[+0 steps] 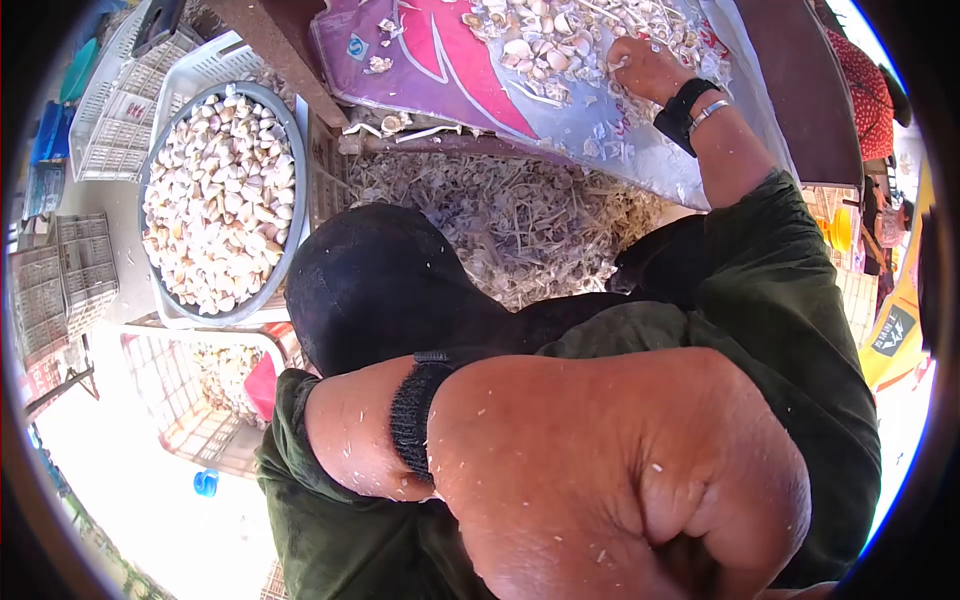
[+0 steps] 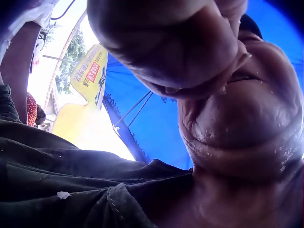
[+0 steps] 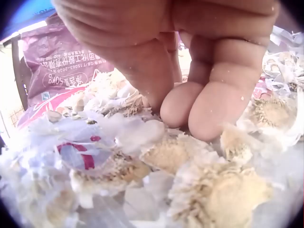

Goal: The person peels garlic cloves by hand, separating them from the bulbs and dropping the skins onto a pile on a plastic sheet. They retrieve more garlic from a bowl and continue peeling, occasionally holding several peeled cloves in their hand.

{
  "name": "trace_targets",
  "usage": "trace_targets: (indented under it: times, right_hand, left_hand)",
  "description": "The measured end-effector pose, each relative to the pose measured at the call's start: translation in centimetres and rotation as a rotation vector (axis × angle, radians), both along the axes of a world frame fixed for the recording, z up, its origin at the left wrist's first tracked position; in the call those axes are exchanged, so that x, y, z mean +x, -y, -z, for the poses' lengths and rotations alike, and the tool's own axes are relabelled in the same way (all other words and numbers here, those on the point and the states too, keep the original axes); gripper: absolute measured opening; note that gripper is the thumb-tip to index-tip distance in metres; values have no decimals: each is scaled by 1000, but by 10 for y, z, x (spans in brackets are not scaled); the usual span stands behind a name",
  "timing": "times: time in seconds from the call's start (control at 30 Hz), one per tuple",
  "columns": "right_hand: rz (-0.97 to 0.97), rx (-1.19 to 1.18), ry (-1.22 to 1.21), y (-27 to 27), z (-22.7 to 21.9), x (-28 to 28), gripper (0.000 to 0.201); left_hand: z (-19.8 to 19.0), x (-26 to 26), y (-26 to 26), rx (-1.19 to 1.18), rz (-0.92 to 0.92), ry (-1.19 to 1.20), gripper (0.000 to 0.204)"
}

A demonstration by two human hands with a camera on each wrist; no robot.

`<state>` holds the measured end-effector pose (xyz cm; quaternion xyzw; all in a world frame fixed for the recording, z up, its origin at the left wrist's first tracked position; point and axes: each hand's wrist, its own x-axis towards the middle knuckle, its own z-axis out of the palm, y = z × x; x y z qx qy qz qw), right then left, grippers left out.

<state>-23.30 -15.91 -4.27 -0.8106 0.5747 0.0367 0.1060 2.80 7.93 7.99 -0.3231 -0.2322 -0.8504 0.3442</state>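
Note:
In the head view my left hand [image 1: 620, 470] is raised close to the camera, its fingers folded in. The left wrist view shows those curled fingers [image 2: 171, 52] near the camera; no held thing shows. My right hand [image 1: 655, 72] reaches down to the pile of garlic cloves [image 1: 555, 50] and dry skins on a plastic sheet [image 1: 585, 125]. In the right wrist view its bent fingertips [image 3: 209, 114] touch papery skins [image 3: 142, 133] and cut root ends [image 3: 232, 194]; whether anything lies between them is hidden.
A round grey tub [image 1: 300, 190] full of cloves stands at the left, on a white crate. Below it is another crate [image 1: 180, 400] holding cloves. Stalks and skins [image 1: 490, 210] heap up beneath the sheet's edge, beyond my black-covered knee [image 1: 375, 280].

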Motion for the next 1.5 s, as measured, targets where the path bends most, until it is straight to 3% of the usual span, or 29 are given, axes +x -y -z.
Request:
trace_targets:
  times: [0.07,0.17,0.23,0.3,0.37,0.43,0.47,0.5,0.53,0.57,0.63,0.67,0.77,0.8,0.83,0.9,0.97,1.0,1.03,1.1,1.2,1.23,1.3,1.4,1.5]
  right_hand:
    - [5,-73,-53,-7,-1,5,16]
    - [103,8,69,-8,3,2,14]
    - [102,14,191,-13,1,5,14]
    - [287,172,639,-31,-13,7,13]
    - [347,220,801,-46,-21,14,19]
    - [358,368,1058,-62,-26,15,21]
    - [351,405,1111,-67,-27,14,19]
    - [363,384,1101,-74,-30,14,19]
    - [338,445,1186,-79,-32,15,23]
    - [308,512,1273,-84,-33,16,27]
    - [272,537,1318,-91,-38,16,28]
    - [233,576,1362,-95,-39,17,29]
    - [203,579,1372,-111,-51,26,30]
    - [197,604,1336,-117,-57,30,28]
    - [190,604,1337,-125,-62,36,28]
    - [67,589,1226,-143,-71,49,25]
    - [44,599,1217,-161,-85,60,20]
    - [22,576,1169,-167,-89,64,16]
    - [3,553,1121,-171,-90,65,12]
    - [14,485,1018,-173,-82,60,8]
    - [-244,22,610,-173,-75,55,15]
    - [-239,35,607,-170,-72,55,15]
    - [-410,-178,588,-163,-66,54,9]
    - [-276,-188,558,-122,-61,42,11]
    - [-277,-310,611,-55,-28,28,6]
  left_hand:
    - [0,14,9,-93,-25,80,15]
    - [-4,47,17,-231,-91,237,15]
    - [5,88,19,-15,-307,552,21]
    - [26,123,27,204,-542,565,24]
    - [34,163,30,554,-763,652,19]
    - [66,215,40,662,-1219,944,24]
    - [82,241,43,717,-1320,1059,26]
    - [99,269,46,817,-1361,1224,41]
    - [152,327,42,16,-1660,1944,60]
    - [112,284,38,948,-1553,1616,70]
    - [130,314,34,683,-1594,2012,65]
    - [120,305,32,675,-1594,2012,65]
    - [52,232,24,542,-1726,1570,46]
    - [35,202,21,378,-1606,1398,39]
    - [24,172,24,317,-1428,1376,36]
    - [7,104,28,173,-1031,1516,43]
    - [23,56,38,135,-714,1466,47]
    - [31,36,44,177,-601,1433,45]
    - [44,21,50,174,-601,1436,45]
    - [69,-2,57,234,-344,1302,36]
    - [83,-19,58,274,-362,1244,25]
    - [88,-20,61,285,-353,1243,25]
    - [99,-21,71,461,-300,1208,19]
    - [116,-12,86,504,-290,1192,19]
    - [113,-11,91,533,-302,1272,20]
